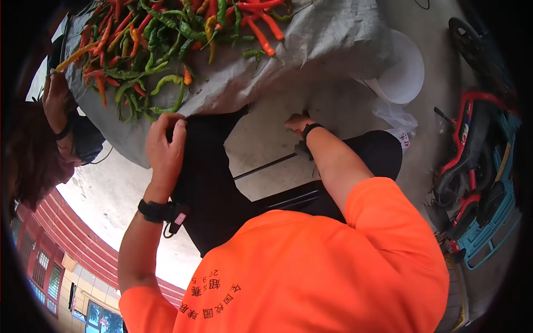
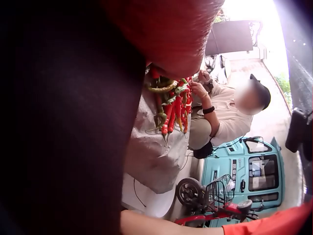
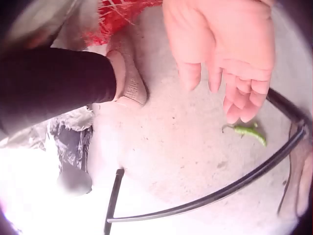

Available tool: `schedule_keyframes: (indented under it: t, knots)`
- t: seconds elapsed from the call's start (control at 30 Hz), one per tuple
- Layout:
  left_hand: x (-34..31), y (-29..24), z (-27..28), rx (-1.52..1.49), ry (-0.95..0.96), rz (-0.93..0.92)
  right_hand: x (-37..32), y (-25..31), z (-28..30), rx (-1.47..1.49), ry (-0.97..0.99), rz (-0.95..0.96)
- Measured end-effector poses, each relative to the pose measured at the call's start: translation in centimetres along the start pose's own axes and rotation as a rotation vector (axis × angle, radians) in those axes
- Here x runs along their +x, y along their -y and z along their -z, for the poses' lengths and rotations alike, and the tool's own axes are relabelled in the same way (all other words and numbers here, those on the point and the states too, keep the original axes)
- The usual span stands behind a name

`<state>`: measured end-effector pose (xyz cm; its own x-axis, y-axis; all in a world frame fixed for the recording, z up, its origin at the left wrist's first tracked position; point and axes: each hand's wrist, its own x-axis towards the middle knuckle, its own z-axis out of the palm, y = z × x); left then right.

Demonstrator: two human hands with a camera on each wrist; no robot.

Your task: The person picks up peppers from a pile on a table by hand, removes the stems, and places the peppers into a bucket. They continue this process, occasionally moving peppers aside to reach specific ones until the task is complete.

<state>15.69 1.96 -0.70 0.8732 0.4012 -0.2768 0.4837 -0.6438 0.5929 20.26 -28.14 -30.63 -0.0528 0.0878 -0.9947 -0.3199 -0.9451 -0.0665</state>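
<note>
Pale concrete floor [image 3: 176,147] stretches underneath, with a red bike [image 1: 465,136] parked off to the right and a white bucket [image 1: 404,72] just beside the draped grey sheet [image 1: 333,41]. Across that sheet sprawls the pile of peppers [image 1: 158,41], red, green and a few orange, tangled right up to the near edge. On the far side, a person in a pale shirt and dark cap [image 2: 227,112] has both hands at the peppers, a teal vehicle [image 2: 242,171] behind. And look, at the sheet's left corner, another person's hand [image 1: 57,102] meets the tip of a long yellow pepper [image 1: 76,57]. Now the left hand [image 1: 165,147], fingers bent, sits by the sheet's near edge beside some green peppers; whether it pinches anything I can't tell, its own wrist view being mostly dark. Down low, the right hand [image 3: 234,51] is loose and empty, fingers relaxed, pointing at a lone green pepper [image 3: 251,132] on the floor, just beyond the fingertips! A curved black bar [image 3: 205,197] runs near that pepper, and a shoe [image 3: 130,85] stands across from it.
</note>
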Motion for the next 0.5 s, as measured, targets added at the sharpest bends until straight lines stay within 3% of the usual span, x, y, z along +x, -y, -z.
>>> schedule_keyframes:
  t: [0.07, 0.17, 0.2, 0.33, 0.5]
  knots:
    - [0.3, -0.4, 0.1, -0.033, 0.02, 0.034, 3.9, -2.7, -1.6, 0.256, 0.005, -0.031]
    - [0.7, -0.5, 0.0, -0.071, 0.073, 0.056, 6.4, -4.6, -3.7, 0.842, -0.074, -0.273]
    - [0.8, -0.8, 0.1, -0.072, 0.092, 0.078, 5.6, -4.9, -3.4, 0.971, 0.007, -0.237]
    - [1.1, -1.2, 0.1, -0.098, 0.131, 0.173, 9.2, -6.4, -5.7, 1.512, -0.101, -0.393]
    - [1.5, -1.5, -0.3, -0.038, 0.144, 0.201, 10.9, -8.0, -7.0, 1.746, -0.079, -0.441]
